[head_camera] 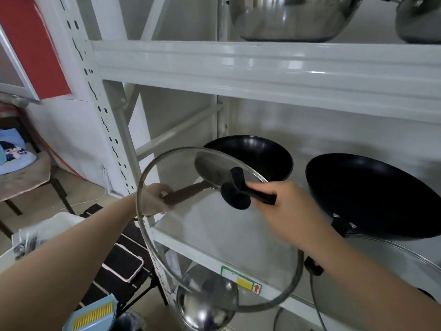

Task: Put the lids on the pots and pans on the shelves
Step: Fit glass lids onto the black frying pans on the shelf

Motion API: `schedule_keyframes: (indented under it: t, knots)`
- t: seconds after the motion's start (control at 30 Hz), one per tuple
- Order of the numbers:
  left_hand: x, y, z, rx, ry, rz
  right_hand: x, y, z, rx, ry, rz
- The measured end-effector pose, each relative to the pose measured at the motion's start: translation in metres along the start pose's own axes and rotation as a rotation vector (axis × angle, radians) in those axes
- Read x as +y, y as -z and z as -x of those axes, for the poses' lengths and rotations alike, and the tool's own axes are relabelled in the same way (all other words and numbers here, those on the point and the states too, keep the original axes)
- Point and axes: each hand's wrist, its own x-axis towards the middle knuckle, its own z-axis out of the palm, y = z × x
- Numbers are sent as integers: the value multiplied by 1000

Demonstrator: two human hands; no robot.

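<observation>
My right hand (285, 209) grips the black handle of a large glass lid (214, 247), held tilted in front of the middle shelf (238, 237). My left hand (155, 199), seen through the glass, is closed on the brown handle of a small frying pan (214, 170) lying on the shelf. A black wok (260, 156) stands behind that pan. A wider black pan (372, 194) rests to the right, with another glass lid (391, 263) below its handle. Steel pots (293, 17) stand on the upper shelf.
A round steel lid (205, 299) sits on the lower shelf. The white rack upright (105, 120) stands at left. A folding stool with a phone (123, 262), a blue box (93, 314) and a chair (23, 180) lie to the left on the floor.
</observation>
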Motion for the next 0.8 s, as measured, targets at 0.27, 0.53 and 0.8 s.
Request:
schedule_keyframes:
  t: [0.27,0.53,0.8]
  knots:
    - [27,5,-12,-132,88,-323,12,-2,-81,62,-126,40]
    - [53,-22,-55,-23,138,-328,40,-22,-162,193,-254,149]
    - [55,-26,-71,-102,232,-321,58,-34,-217,188,-249,244]
